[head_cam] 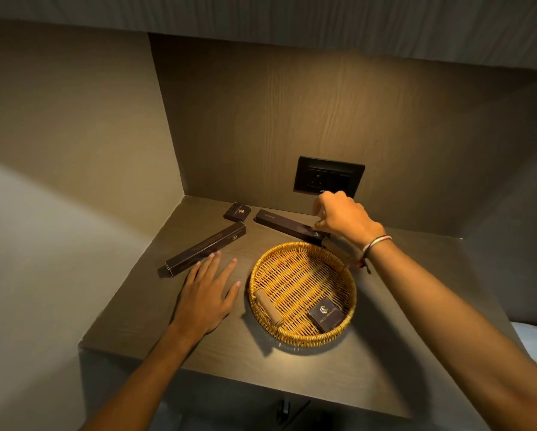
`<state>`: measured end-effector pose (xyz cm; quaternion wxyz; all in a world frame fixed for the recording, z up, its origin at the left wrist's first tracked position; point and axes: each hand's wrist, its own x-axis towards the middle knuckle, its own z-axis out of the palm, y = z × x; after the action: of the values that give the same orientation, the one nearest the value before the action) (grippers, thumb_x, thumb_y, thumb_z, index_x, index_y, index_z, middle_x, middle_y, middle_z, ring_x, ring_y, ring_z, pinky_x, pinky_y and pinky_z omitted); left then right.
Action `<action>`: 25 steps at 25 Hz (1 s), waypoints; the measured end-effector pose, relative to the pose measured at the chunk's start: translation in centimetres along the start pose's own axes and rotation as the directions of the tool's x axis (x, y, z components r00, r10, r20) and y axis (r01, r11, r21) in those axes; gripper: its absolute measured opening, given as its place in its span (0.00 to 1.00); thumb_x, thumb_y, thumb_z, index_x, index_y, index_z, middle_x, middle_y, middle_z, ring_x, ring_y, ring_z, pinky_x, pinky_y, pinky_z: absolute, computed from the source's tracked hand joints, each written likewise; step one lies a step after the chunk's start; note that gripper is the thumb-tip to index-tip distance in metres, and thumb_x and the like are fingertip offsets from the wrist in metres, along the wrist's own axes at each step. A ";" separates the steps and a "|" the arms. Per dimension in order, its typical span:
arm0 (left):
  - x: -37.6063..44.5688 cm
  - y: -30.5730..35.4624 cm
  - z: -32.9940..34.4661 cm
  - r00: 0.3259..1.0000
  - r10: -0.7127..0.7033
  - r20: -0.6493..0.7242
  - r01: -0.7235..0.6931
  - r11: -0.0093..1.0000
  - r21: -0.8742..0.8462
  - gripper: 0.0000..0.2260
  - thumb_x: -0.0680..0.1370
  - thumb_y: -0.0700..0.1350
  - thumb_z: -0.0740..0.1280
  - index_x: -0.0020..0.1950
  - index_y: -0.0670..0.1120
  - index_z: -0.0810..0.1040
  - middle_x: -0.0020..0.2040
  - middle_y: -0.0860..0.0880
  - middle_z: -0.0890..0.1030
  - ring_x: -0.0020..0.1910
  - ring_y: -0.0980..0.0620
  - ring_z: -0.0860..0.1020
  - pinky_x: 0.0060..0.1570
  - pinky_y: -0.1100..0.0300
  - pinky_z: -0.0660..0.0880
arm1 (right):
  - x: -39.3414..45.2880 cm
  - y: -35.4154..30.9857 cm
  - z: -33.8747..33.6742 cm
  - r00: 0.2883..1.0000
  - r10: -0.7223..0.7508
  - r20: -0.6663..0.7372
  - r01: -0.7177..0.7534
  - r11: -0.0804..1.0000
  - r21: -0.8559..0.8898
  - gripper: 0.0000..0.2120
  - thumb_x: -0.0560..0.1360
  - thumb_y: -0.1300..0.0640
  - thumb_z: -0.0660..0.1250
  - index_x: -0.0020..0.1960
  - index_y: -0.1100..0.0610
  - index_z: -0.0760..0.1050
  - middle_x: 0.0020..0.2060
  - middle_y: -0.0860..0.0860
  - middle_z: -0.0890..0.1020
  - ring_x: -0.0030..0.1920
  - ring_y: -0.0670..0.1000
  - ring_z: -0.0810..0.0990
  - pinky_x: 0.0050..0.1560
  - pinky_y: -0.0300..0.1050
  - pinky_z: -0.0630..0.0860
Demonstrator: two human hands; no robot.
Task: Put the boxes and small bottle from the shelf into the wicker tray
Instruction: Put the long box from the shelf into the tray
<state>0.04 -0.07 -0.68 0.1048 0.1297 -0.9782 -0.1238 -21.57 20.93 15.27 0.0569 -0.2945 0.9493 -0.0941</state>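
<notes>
Round wicker tray [303, 293] on a wood shelf [142, 331] w/ one small dark box [327, 317] inside. Left hand [206, 295] flat, fingers spread, beside a long box [205, 248]. Right hand [343, 220] pinches the end of another long box [287, 227] behind the tray; a small box [236, 212] lies near the back wall.

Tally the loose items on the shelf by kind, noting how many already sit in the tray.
Long dark boxes: 2, one by the left hand, one under the right hand, both outside the tray
Small dark boxes: 2, one at the back, one in the wicker tray
Wicker trays: 1
Small bottle: 0 visible
Total: 5
</notes>
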 end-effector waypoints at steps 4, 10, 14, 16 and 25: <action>0.0 -0.1 0.2 1.000 -0.003 -0.002 0.003 1.000 0.007 0.27 0.80 0.62 0.51 0.78 0.54 0.61 0.79 0.45 0.62 0.79 0.48 0.57 0.76 0.51 0.52 | 3.7 -0.2 2.1 0.996 0.025 0.080 -0.025 1.000 -0.005 0.21 0.70 0.52 0.77 0.60 0.56 0.75 0.58 0.58 0.79 0.57 0.60 0.79 0.57 0.60 0.78; 0.3 -0.4 0.3 1.000 -0.009 0.010 0.009 1.000 -0.024 0.27 0.79 0.62 0.51 0.78 0.54 0.61 0.79 0.45 0.61 0.79 0.48 0.56 0.75 0.51 0.50 | 5.4 -1.4 5.4 0.987 -0.005 0.158 0.026 0.991 -0.128 0.20 0.72 0.55 0.74 0.62 0.57 0.74 0.58 0.58 0.79 0.58 0.61 0.78 0.59 0.61 0.77; 0.2 -0.4 0.2 1.000 -0.002 -0.001 0.002 1.000 -0.013 0.27 0.80 0.61 0.52 0.78 0.54 0.61 0.79 0.44 0.61 0.79 0.48 0.56 0.76 0.50 0.52 | 4.9 -2.0 3.0 1.000 -0.029 0.001 0.029 0.995 -0.095 0.22 0.70 0.55 0.75 0.61 0.59 0.74 0.57 0.59 0.78 0.56 0.63 0.78 0.54 0.59 0.77; 0.1 -0.4 0.1 1.000 0.005 -0.011 -0.005 1.000 -0.010 0.27 0.80 0.61 0.51 0.77 0.54 0.61 0.79 0.44 0.62 0.79 0.48 0.57 0.76 0.50 0.53 | 4.1 -2.3 0.4 0.998 -0.025 -0.051 0.026 1.000 0.016 0.23 0.66 0.54 0.79 0.57 0.58 0.75 0.53 0.58 0.79 0.51 0.60 0.80 0.50 0.58 0.80; 0.0 -0.2 0.0 1.000 0.013 -0.013 -0.013 1.000 0.007 0.29 0.79 0.63 0.48 0.77 0.53 0.62 0.79 0.43 0.63 0.78 0.47 0.58 0.76 0.48 0.55 | -4.9 -1.7 -2.3 0.948 0.053 0.314 -0.022 0.995 -0.100 0.22 0.62 0.57 0.81 0.44 0.50 0.69 0.42 0.50 0.71 0.44 0.54 0.76 0.42 0.50 0.79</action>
<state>0.10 -0.30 -0.70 0.1116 0.1247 -0.9787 -0.1189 -17.03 22.66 18.11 0.1960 -0.2899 0.9368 0.0009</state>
